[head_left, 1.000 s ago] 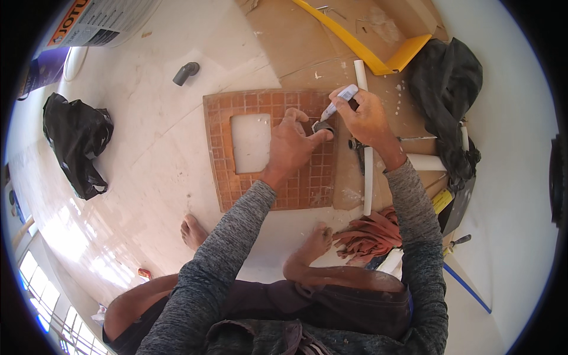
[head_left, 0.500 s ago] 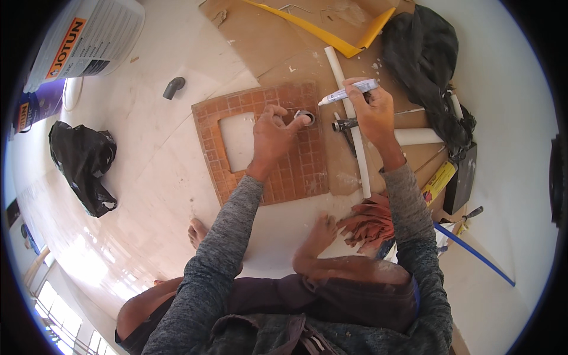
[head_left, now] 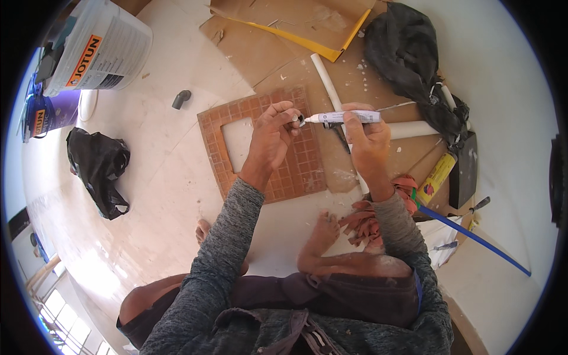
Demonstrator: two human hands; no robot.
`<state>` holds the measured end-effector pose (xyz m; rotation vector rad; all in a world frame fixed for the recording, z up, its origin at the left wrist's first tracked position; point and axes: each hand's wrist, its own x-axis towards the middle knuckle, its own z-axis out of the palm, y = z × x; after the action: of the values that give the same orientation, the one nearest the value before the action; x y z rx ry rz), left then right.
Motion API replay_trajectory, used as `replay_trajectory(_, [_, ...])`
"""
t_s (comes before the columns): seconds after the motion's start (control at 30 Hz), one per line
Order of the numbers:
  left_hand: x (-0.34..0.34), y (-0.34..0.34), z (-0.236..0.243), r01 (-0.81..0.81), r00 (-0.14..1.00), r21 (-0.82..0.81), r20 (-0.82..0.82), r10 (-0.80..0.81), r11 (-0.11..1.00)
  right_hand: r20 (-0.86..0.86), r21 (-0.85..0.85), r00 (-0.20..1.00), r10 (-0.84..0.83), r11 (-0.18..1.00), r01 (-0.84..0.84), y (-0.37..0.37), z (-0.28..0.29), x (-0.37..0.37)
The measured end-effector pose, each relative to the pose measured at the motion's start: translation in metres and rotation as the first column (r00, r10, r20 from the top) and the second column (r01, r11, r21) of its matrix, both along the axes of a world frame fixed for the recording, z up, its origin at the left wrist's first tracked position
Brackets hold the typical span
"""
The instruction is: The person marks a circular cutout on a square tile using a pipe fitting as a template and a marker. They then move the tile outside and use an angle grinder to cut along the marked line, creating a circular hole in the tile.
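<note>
My right hand (head_left: 370,135) grips a white tube (head_left: 349,116) with a tapered nozzle, held level and pointing left. Its tip meets a small dark ring-like fitting (head_left: 300,120), pinched between the fingertips of my left hand (head_left: 273,133). Whether the nozzle enters the ring or only touches its rim I cannot tell. Both hands are raised over a reddish-brown gridded tile (head_left: 290,177) with a rectangular cutout, which lies on the floor before my feet. Behind my right hand, a long thin white pipe (head_left: 325,77) crosses a brown cardboard sheet (head_left: 284,59).
A grey pipe elbow (head_left: 181,99) and a black plastic bag (head_left: 97,168) lie to the left, below a white bucket (head_left: 112,50). On the right are another black bag (head_left: 405,50), a yellow cylinder (head_left: 436,177), a blue rod (head_left: 473,238) and reddish cloth strips (head_left: 362,222).
The tube has moved left and down from its slant to level, its nozzle now at the fitting. My left hand has tilted the fitting up toward it.
</note>
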<state>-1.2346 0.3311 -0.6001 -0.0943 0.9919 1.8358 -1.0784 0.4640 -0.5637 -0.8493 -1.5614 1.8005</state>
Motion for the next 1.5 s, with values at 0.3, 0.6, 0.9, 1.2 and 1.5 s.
replay_trajectory(0.3, [0.017,0.001,0.009,0.011,0.998,0.080,0.064,-0.017,0.997,-0.024,0.050,1.000,0.006,0.999,-0.004,-0.009,0.002,0.003])
replay_trajectory(0.6, [0.025,0.001,0.018,0.028,0.998,0.016,0.047,-0.029,0.999,-0.035,0.072,0.999,0.000,0.997,0.002,-0.019,-0.004,0.009])
replay_trajectory(0.9, [0.022,0.006,0.017,-0.030,0.991,-0.011,0.134,0.031,0.999,-0.076,-0.025,0.997,-0.006,1.000,0.004,-0.027,-0.012,0.002])
replay_trajectory(1.2, [0.000,-0.002,-0.018,-0.291,0.376,-0.560,-0.812,-0.445,0.776,0.179,-0.226,0.963,-0.201,0.944,0.239,0.089,-0.086,0.000])
replay_trajectory(1.5, [-0.010,0.000,-0.052,-0.132,-0.079,-0.578,-0.804,-0.590,0.805,0.363,-0.330,0.914,-0.180,0.893,0.306,0.118,-0.107,-0.003])
